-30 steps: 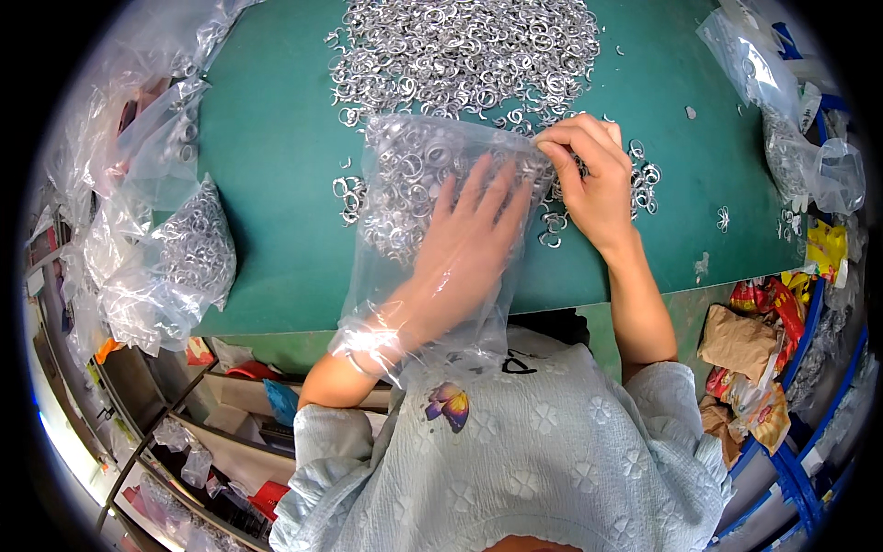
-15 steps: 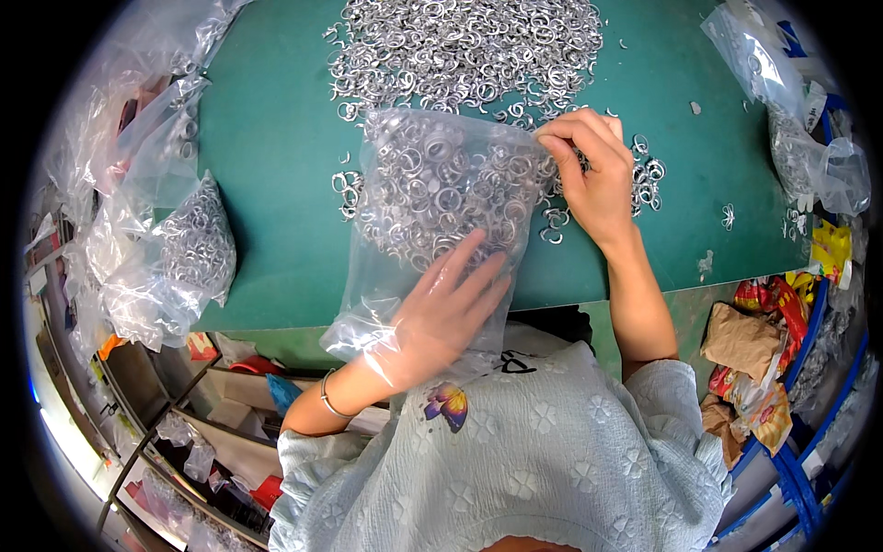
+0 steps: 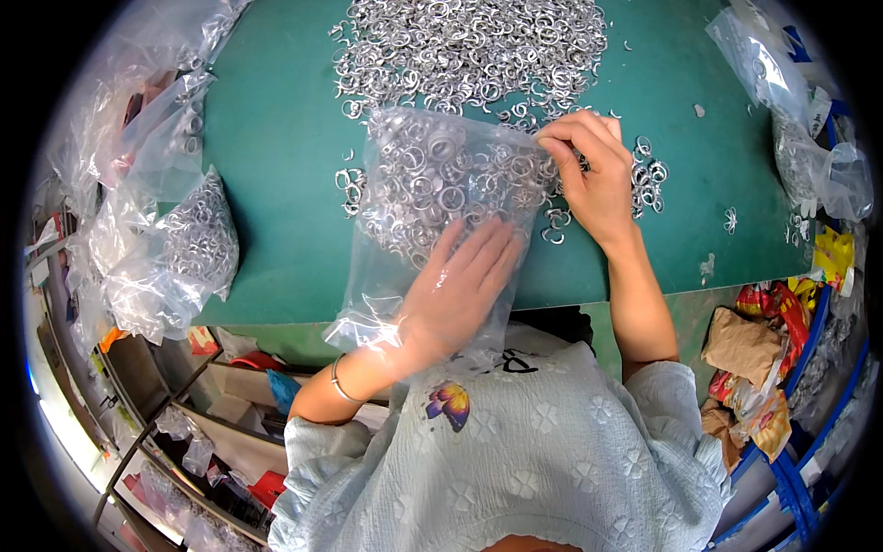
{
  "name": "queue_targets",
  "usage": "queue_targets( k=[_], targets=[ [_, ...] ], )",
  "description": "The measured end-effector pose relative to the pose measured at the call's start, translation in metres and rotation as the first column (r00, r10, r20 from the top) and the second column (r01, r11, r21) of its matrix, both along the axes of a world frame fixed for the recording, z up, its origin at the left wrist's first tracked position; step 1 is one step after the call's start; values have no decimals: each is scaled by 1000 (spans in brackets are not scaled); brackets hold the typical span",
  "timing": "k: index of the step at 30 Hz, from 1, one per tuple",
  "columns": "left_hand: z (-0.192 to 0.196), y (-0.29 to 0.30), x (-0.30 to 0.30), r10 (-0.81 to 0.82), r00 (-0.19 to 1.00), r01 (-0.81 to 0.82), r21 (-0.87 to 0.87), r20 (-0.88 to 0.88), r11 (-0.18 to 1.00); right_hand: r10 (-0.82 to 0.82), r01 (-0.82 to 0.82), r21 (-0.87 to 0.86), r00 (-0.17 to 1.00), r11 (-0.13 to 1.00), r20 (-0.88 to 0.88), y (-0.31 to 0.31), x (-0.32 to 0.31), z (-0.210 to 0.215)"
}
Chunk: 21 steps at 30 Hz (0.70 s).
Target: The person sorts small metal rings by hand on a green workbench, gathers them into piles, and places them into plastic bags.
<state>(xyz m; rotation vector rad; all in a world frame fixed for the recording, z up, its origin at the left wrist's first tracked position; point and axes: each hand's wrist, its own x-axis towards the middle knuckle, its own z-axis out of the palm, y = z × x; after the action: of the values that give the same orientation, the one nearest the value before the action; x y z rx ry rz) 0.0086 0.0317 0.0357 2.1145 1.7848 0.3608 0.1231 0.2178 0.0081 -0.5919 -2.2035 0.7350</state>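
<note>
A clear plastic bag (image 3: pixel 368 267) lies on the green table with many silver rings (image 3: pixel 414 175) inside, its mouth toward me. My left hand (image 3: pixel 460 285) reaches inside the bag, seen through the film, its fingers stretched out flat against the lower edge of the rings. At the bag's far right corner, my right hand (image 3: pixel 589 170) pinches the plastic between thumb and fingers. Beyond the bag spreads a large heap of loose silver rings (image 3: pixel 469 55). Smaller groups of rings (image 3: pixel 648 175) lie beside my right hand and to the left of the bag.
A filled bag of small metal pieces (image 3: pixel 202 235) stands at the table's left edge among crumpled clear bags (image 3: pixel 138 276). More bags (image 3: pixel 800 156) hang over the right edge. Shelves (image 3: pixel 230 414) are below left; a brown paper package (image 3: pixel 740 345) sits below right.
My left hand has slid slightly forward and right inside the bag, its fingers straighter and closer together. The right hand keeps its pinch in the same place.
</note>
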Motion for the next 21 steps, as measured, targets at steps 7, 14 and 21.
queue_targets(
  k=[7,14,21],
  targets=[
    [16,-19,-9,-6,990,5,9,139,1000,-10,10,6,1000,1000,-3,1,0,-2],
    [11,-19,-13,146,983,-148,5,111,989,-9,9,2,1000,1000,-16,1,-1,-1],
    [5,-10,-6,95,993,-98,45,75,994,-1,1,2,1000,1000,-18,2,0,-4]
  ],
)
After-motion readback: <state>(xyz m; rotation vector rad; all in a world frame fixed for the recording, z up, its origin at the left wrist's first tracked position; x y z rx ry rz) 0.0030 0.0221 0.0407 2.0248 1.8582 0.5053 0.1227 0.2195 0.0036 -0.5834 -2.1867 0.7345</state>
